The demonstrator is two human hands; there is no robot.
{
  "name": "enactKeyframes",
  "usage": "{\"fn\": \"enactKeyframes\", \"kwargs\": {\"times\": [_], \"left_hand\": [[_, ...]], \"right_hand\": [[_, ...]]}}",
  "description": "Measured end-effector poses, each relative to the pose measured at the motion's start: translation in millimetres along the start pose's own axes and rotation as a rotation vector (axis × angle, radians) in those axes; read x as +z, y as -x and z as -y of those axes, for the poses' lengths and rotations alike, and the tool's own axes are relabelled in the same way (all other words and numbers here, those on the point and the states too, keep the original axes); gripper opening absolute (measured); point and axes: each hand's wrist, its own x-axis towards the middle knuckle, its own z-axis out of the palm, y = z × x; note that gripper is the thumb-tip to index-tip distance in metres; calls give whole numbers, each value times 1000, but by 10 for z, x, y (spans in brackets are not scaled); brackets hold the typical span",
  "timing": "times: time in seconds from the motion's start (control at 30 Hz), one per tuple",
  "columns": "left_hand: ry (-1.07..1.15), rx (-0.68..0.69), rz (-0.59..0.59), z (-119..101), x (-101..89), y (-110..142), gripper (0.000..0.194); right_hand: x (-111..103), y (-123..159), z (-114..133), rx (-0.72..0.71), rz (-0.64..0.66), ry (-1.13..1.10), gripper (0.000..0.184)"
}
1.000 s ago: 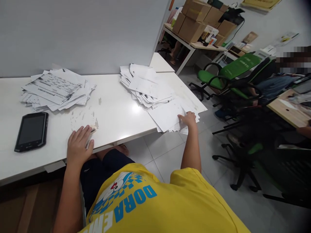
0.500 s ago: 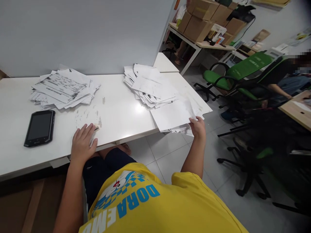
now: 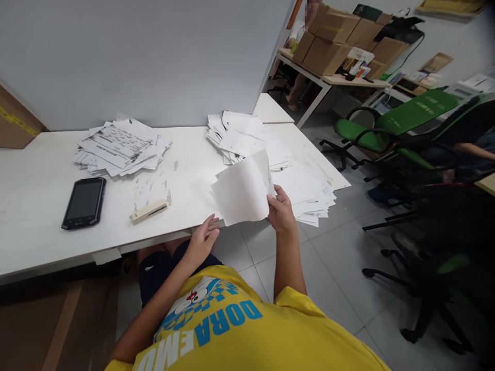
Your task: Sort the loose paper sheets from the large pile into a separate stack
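My right hand [image 3: 281, 208] grips the right edge of some white paper sheets [image 3: 243, 189], which bend upward over the table's front edge. Close to their lower left corner is my left hand [image 3: 203, 234], fingers apart and holding nothing. A cream stapler [image 3: 150, 211] lies on the table to the left of that hand. Under and behind my right hand, a spread stack of papers [image 3: 309, 190] reaches past the table's front edge. Another paper pile [image 3: 243, 131] sits farther back, and a pile of printed sheets [image 3: 121, 147] is at the left.
A black rugged handheld phone [image 3: 84, 202] lies on the white table [image 3: 185, 175], left of the stapler. A grey partition [image 3: 154, 56] rises along the back. Green chairs [image 3: 410, 118], a seated person's arm and a desk with cardboard boxes [image 3: 328, 38] are at the right.
My right hand has lifted the paper off the right stack and brought it left. My left hand has moved off the stapler, rightward toward the paper.
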Motion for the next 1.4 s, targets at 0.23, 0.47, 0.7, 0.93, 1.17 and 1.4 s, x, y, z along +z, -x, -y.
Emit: {"fn": "enactKeyframes", "kwargs": {"times": [0.23, 0.47, 0.7, 0.93, 1.17, 1.4], "left_hand": [[60, 49, -432, -7, -132, -314, 70], [108, -11, -683, -12, -635, -545, 58], [31, -50, -682, 10, -778, -607, 50], [19, -128, -636, 7, -791, -623, 57], [-29, -126, -638, 46, -797, -629, 53], [-59, -146, -592, 68, -781, -603, 56]], "right_hand": [[497, -113, -15, -69, 46, -203, 45], [718, -410, -452, -95, 52, -293, 31], [696, -545, -638, -123, 131, -206, 20], [717, -511, -629, -84, 209, -75, 23], [728, -525, -630, -106, 248, -6, 40], [739, -524, -697, -86, 249, -16, 48]]}}
